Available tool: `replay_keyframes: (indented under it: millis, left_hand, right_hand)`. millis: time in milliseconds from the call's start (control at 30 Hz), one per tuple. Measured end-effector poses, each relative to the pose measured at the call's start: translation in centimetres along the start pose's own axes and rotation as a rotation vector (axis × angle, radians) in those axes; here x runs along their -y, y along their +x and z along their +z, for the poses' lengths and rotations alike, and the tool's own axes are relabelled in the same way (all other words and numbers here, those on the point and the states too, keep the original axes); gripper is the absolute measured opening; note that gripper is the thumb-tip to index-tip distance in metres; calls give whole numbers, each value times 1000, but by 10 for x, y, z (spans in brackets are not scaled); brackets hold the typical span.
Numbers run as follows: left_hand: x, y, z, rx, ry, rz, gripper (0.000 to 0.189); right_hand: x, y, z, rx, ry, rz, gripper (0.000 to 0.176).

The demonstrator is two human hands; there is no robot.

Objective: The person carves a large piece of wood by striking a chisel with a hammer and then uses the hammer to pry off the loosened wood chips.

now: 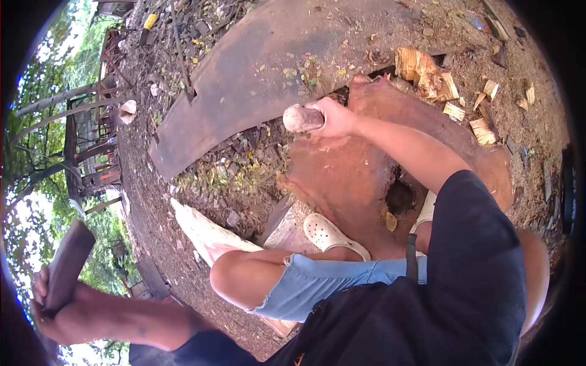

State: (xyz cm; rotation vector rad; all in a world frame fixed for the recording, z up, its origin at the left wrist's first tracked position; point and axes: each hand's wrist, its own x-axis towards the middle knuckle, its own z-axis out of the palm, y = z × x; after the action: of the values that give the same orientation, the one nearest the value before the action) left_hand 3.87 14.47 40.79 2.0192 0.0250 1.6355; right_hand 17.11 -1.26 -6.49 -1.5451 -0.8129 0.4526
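Note:
My left hand (46,299) is raised at the lower left, its fingers wrapped round a thick dark bar-shaped tool (72,259). The tool points upward, well away from the other hand; its exact kind does not show. In the middle, my right hand (334,117) grips a short piece of wood (298,118) with a pale round end and brown sides. This hand is over the edge of a large reddish-brown slab (342,174), which has a dark hole in it. My feet, in pale clogs (326,232), are at the slab's near side.
Split wood chunks (421,70) and smaller chips (482,131) lie at the upper right. A wide flat brown sheet (256,73) curves across the ground beyond the slab. Leaves and debris (226,177) cover the soil. A pale timber (204,229) lies by my left knee. Trees stand at left.

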Motion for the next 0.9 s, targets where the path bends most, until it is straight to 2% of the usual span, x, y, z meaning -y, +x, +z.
replay_keyframes:
  millis: [33, 67, 100, 167, 200, 233, 267, 300, 367, 400, 433, 467, 533, 600, 633, 700, 767, 800, 833, 867, 900]
  left_hand:
    - [7, -32, 10, -14, 108, 10, 22]
    - [19, -102, 14, 59, 365, -82, 20]
    - [35, -179, 11, 287, 510, -281, 19]
    - [48, -309, 11, 871, 430, -893, 19]
    - [43, -321, 10, 989, 326, -1090, 21]
    - [38, -301, 13, 985, 282, -1159, 23]
    - [29, -270, 8, 975, 290, -1319, 25]
    - [25, -252, -3, 938, 476, -1225, 25]
    - [29, -221, -14, 885, 772, -1005, 26]
    - [22, -186, -17, 759, 538, -938, 24]
    - [9, -160, -11, 542, 480, -868, 21]
    - [13, -136, -20, 531, 473, -495, 16]
    - [5, -93, 1, 156, 361, -335, 20]
    - [20, -53, -15, 149, -45, -181, 21]
    - [22, -72, 5, 18, 43, -123, 23]
    - [65, -193, -25, -23, 318, -786, 24]
    - [81, -306, -25, 413, -23, -1351, 20]
    - [70, -341, 1, 1073, 308, -972, 18]
    - [61, -322, 4, 1065, 293, -1126, 16]
    - [58, -295, 8, 1089, 272, -1263, 13]
    - [58, -284, 3, 1096, 394, -1249, 11]
  right_hand:
    - [-1, 0, 1, -12, 0, 11, 31]
    - [-3, 0, 2, -6, 9, 0, 31]
    - [-5, -1, 4, -13, 20, -9, 31]
    - [-8, 1, 2, -5, 18, -30, 31]
    - [-9, 0, -3, 18, 3, -37, 31]
    - [-11, 4, -8, 8, -9, -46, 32]
    - [-10, 1, 0, 16, 9, -43, 33]
    - [-6, 1, 1, 55, 69, 21, 32]
    - [-8, 4, -9, -14, -15, -3, 31]
    - [-8, 0, 1, -27, -31, -7, 30]
    - [-1, -2, 0, -66, -50, -35, 28]
    - [-1, 0, -2, -42, -59, -30, 29]
    - [-3, 1, 0, -5, -58, -8, 30]
    - [0, 0, 0, -23, -18, -6, 30]
    - [-4, 0, 2, -45, -27, -13, 30]
    - [-6, 0, 2, -18, -31, 18, 32]
    - [-1, -1, 0, -5, -24, 24, 32]
    - [-4, -1, 1, 20, -28, 20, 32]
    - [1, 2, 3, -93, -113, -120, 29]
    - [1, -2, -3, 14, -109, -5, 30]
    - [1, -2, -4, 28, -108, 46, 33]
